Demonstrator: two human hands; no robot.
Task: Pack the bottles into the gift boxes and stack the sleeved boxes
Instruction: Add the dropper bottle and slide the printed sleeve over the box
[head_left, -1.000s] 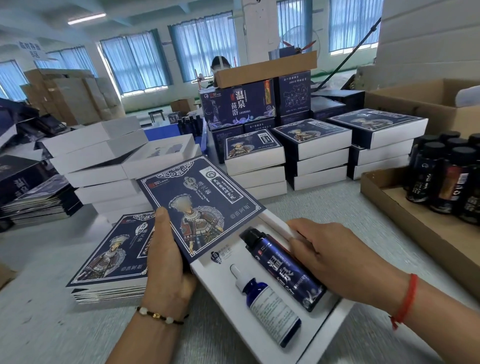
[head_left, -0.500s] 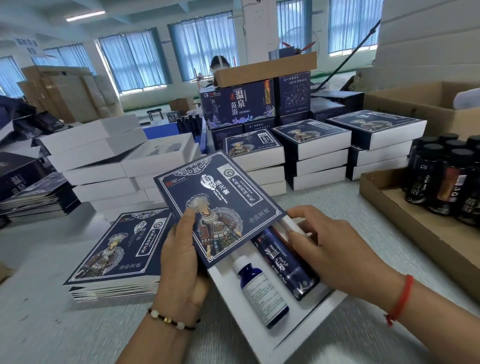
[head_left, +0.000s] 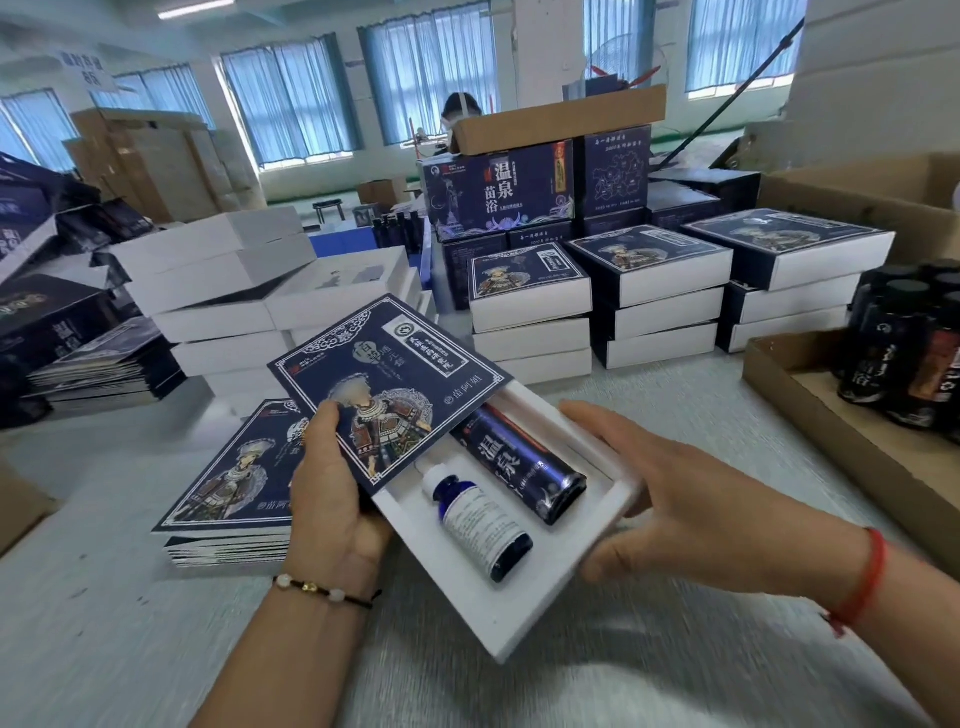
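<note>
A white gift box (head_left: 519, 618) lies tilted in front of me with two bottles in its tray: a small blue dropper bottle (head_left: 480, 525) and a long dark blue bottle (head_left: 524, 467). A dark blue printed sleeve (head_left: 384, 389) covers the box's far half. My left hand (head_left: 332, 499) grips the sleeve's near left edge, thumb on top. My right hand (head_left: 670, 493) holds the box's right side, fingers along the wall and thumb under the near corner.
A pile of flat sleeves (head_left: 228, 499) lies at the left. Stacks of sleeved boxes (head_left: 660, 306) stand behind, white boxes (head_left: 223, 291) at far left. A cardboard tray (head_left: 789, 384) with several dark bottles (head_left: 904, 358) sits at the right.
The sleeve has slid further over the box and now hides the long bottle's top. The box has been lifted and turned, and my right hand has moved down its right side.
</note>
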